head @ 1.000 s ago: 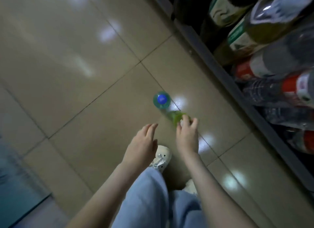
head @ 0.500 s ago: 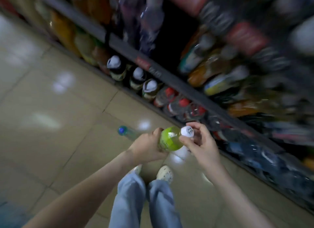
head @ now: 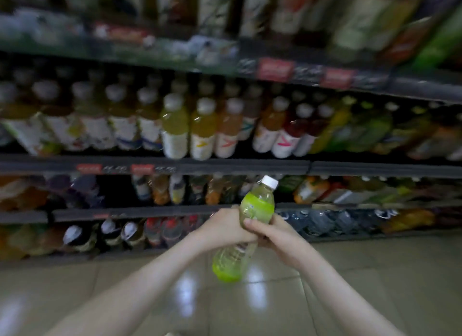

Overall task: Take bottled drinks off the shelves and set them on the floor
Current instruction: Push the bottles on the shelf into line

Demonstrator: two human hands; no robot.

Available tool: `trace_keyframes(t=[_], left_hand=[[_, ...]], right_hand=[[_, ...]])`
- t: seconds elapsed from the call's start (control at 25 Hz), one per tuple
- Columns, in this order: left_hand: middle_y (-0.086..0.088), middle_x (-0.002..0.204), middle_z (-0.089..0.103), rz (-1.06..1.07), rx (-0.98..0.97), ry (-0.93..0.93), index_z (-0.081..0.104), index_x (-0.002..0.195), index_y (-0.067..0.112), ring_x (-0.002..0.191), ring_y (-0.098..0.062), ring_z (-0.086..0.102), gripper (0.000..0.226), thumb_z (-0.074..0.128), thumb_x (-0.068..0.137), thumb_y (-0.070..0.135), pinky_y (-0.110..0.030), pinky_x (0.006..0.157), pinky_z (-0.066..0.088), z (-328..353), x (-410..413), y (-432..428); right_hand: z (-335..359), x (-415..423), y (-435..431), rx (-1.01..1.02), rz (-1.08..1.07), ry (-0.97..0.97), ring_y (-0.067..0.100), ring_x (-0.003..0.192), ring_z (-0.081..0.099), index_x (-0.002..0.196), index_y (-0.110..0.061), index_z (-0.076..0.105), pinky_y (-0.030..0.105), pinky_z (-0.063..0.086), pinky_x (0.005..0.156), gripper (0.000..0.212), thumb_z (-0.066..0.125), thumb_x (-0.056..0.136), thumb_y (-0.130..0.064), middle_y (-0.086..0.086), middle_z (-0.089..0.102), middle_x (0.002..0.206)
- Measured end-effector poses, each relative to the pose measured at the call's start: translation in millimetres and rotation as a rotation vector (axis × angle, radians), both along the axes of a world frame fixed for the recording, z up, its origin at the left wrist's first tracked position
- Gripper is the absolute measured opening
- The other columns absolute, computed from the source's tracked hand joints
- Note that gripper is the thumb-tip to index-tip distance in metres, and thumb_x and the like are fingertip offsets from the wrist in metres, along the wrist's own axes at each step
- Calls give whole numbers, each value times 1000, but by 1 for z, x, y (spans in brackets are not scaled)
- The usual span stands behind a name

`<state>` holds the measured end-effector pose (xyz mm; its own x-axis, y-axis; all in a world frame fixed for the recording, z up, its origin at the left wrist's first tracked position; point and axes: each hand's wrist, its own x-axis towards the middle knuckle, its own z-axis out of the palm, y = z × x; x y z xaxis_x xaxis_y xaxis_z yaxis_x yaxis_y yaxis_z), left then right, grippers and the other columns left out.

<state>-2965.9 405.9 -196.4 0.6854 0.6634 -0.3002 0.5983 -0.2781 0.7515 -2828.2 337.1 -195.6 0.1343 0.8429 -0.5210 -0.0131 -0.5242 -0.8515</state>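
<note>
Before the shelves [head: 225, 166], gripped green bottle [head: 257, 205], cap [head: 270, 181] toward one o'clock, in curled left hand [head: 222, 229] and right hand [head: 280, 234]; best lowered base-first onto floor [head: 375, 285].

Tier on tier, the dark metal shelves [head: 225, 166] run across, all blurred. On the middle tier, upright yellow and amber drink bottles [head: 175, 128] stand packed side by side. On the lowest tier, dark white-capped bottles [head: 110, 231] sit just above the glossy beige tiled floor [head: 75, 290].
</note>
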Motion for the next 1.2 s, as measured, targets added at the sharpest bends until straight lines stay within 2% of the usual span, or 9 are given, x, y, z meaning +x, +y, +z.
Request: trace_keyframes(t=[0.16, 0.24, 0.36, 0.48, 0.6, 0.68, 0.88, 1.04, 1.2], left_hand=[[-1, 91, 67, 75, -29, -8, 64, 94, 20, 91, -23, 65, 59, 50, 57, 64, -25, 64, 43, 26, 135, -53], [0, 97, 67, 20, -88, -102, 62, 89, 25, 91, -17, 65, 44, 57, 63, 60, -22, 64, 45, 45, 199, -81], [5, 109, 65, -79, -108, -202, 58, 110, 26, 96, -10, 63, 54, 67, 67, 58, -24, 77, 54, 78, 277, -113], [8, 113, 64, -86, -57, -276, 56, 122, 26, 101, -5, 61, 53, 66, 76, 52, -27, 89, 51, 111, 331, -119], [9, 113, 61, 20, 118, -331, 51, 126, 25, 94, -2, 59, 41, 58, 89, 40, -16, 77, 47, 141, 365, -105], [6, 119, 58, 123, 304, -376, 46, 131, 25, 93, -2, 57, 42, 56, 92, 36, -14, 74, 44, 158, 380, -86], [2, 142, 39, 336, 755, -475, 30, 145, 29, 118, -16, 50, 54, 51, 95, 31, -24, 87, 44, 201, 419, -19], [-19, 143, 34, 523, 1058, -411, 28, 148, 24, 127, -35, 39, 63, 56, 92, 18, -44, 93, 48, 215, 445, 44], [-31, 140, 31, 604, 1139, -292, 18, 149, 26, 117, -48, 41, 76, 63, 88, 17, -51, 80, 51, 215, 465, 82]], right_hand=[[31, 113, -52, 60, -175, -35, 28, 91, 69, 105, -10, 71, 41, 53, 83, 43, 78, 70, -34, 10, 74, 97], [49, 180, -85, 110, -258, -63, 25, 88, 70, 101, -9, 72, 35, 54, 78, 30, 77, 77, -26, 9, 75, 95], [81, 266, -135, 197, -394, -155, 23, 86, 71, 101, -8, 72, 39, 56, 81, 24, 73, 82, -22, 8, 75, 93], [115, 331, -161, 302, -510, -206, 19, 77, 70, 98, -10, 71, 31, 55, 67, 21, 75, 81, -22, 7, 75, 91], [141, 385, -164, 438, -609, -237, 20, 66, 69, 94, -12, 70, 30, 51, 56, 23, 79, 77, -25, 6, 74, 82], [154, 412, -154, 561, -659, -236, 23, 78, 70, 94, -13, 70, 35, 54, 67, 25, 81, 74, -24, 5, 75, 87], [191, 465, -107, 820, -682, -279, 20, 92, 69, 100, -19, 68, 38, 53, 81, 39, 81, 66, -34, -1, 74, 94], [223, 507, -64, 910, -601, -338, 16, 93, 69, 103, -18, 68, 35, 52, 84, 39, 79, 68, -31, -3, 74, 95], [238, 527, -21, 937, -484, -310, 14, 88, 70, 100, -16, 68, 31, 53, 78, 38, 78, 64, -28, -4, 75, 92]])
